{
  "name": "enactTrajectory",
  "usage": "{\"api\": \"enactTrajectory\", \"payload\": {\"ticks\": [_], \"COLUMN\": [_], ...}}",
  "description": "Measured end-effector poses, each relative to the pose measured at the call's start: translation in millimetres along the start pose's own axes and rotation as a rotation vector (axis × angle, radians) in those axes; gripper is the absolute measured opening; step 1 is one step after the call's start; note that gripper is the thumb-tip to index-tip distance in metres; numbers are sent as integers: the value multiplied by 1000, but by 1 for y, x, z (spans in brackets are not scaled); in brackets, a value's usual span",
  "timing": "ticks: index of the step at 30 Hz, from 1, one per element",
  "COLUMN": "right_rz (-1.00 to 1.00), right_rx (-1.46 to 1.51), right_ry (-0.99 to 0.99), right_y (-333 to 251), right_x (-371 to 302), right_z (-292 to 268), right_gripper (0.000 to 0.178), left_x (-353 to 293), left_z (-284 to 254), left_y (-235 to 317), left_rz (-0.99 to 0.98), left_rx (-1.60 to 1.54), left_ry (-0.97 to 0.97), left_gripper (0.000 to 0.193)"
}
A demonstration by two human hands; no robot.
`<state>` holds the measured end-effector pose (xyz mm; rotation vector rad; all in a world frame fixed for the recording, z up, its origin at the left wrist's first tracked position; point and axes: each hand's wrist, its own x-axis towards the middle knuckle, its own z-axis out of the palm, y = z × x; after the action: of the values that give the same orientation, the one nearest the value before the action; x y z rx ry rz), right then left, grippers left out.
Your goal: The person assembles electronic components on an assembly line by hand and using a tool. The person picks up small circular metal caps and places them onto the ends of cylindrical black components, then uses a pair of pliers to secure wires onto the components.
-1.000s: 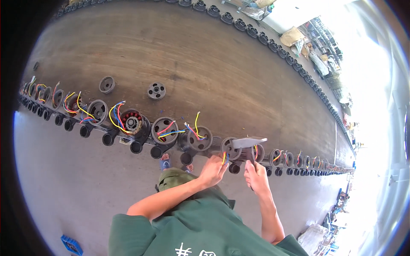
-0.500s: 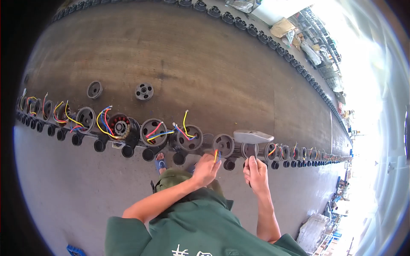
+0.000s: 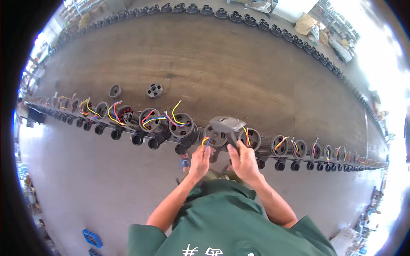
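Observation:
In my right hand (image 3: 245, 161) is the dark handle of a hammer (image 3: 228, 123), its broad grey head over a round dark motor housing (image 3: 212, 140) on the table's near edge. The head hides part of that housing's cover. My left hand (image 3: 200, 163) is closed at the housing's near side, gripping a bundle of yellow, red and blue wires (image 3: 205, 143). Just left stands another housing (image 3: 181, 127) with a holed cover and loose wires. To the right, a housing (image 3: 250, 138) has wires coming out of its cover.
Housings with coloured wires line the near edge of the long brown table (image 3: 256, 81). Two loose round covers, one holed (image 3: 154, 90) and one tilted (image 3: 115, 90), lie farther in. Dark round parts (image 3: 235, 16) line the far edge. A blue crate (image 3: 92, 238) is on the floor.
The hammer has moved left, from the neighbouring housing to above the one by my left hand. My left hand stays by its wires. The whole view has shifted.

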<state>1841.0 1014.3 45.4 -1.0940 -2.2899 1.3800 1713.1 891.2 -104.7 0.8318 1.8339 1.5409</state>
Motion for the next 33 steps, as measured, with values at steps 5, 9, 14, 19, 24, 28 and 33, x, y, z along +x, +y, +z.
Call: {"api": "enactTrajectory", "payload": {"ticks": [5,9,14,19,24,28,33], "right_rz": [87,58,-117,120,122,60,-7], "right_rx": [-218,-106,-27,87,87,111,183], "right_ry": [-107,-237,-302,-210,-211,-243,-27], "right_y": [62,46,14,67,59,51,30], "right_x": [1,18,-7,-3,9,8,-25], "right_z": [28,3,-25,14,7,-8,-69], "right_gripper": [49,51,40,39,39,41,35], "left_x": [-1,-2,-5,2,8,3,2], "left_z": [16,18,14,14,-21,-5,44], "left_y": [16,9,-18,4,-11,44,137], "left_rz": [-211,-158,-142,-222,-266,-13,561], "left_rx": [-58,-14,-333,-76,-84,272,873], "left_ry": [152,201,34,135,-25,163,324], "left_gripper": [35,32,30,27,15,25,33]}}
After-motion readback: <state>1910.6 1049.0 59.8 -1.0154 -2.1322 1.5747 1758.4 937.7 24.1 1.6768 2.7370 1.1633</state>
